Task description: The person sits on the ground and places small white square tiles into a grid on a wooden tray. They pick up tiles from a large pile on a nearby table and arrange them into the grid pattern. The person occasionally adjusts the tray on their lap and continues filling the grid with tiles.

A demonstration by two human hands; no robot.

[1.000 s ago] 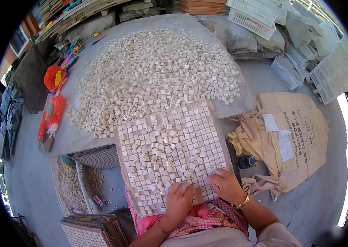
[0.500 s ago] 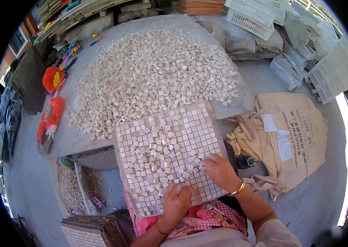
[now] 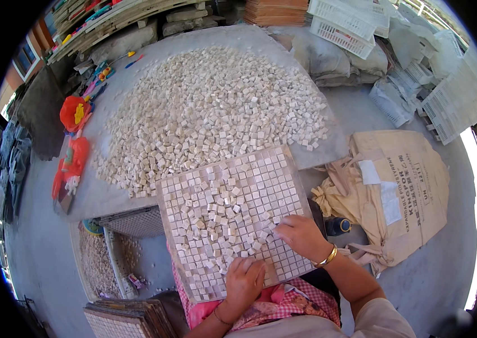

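A square mosaic grid board point(image 3: 166, 224) rests tilted across my lap, its near edge by my pink checked apron point(image 3: 306, 298). Small cream stone tiles fill many of its slots, and loose tiles point(image 3: 216, 217) lie heaped over its middle and left. Close to the near edge, my left hand point(image 3: 244, 280) is closed, its bent fingers together over the tiles. My right hand point(image 3: 301, 235), with a gold bangle point(image 3: 326, 257) on its wrist, is closed in a pinch at the right part of the grid. What either hand's fingertips hold is hidden.
Beyond the board, a wide pile of cream tiles point(image 3: 210, 101) covers a grey table point(image 3: 103, 204). Red plastic toys point(image 3: 74, 155) line its left edge. A tan woven sack point(image 3: 413, 197) and dark bottle point(image 3: 337, 226) are right; stacked boards point(image 3: 128, 321) stand low left. White crates point(image 3: 342, 35) are behind.
The whole view has shifted slightly, so the board and table sit a little lower. Both hands stay at nearly the same places on the board, with only small finger movements.
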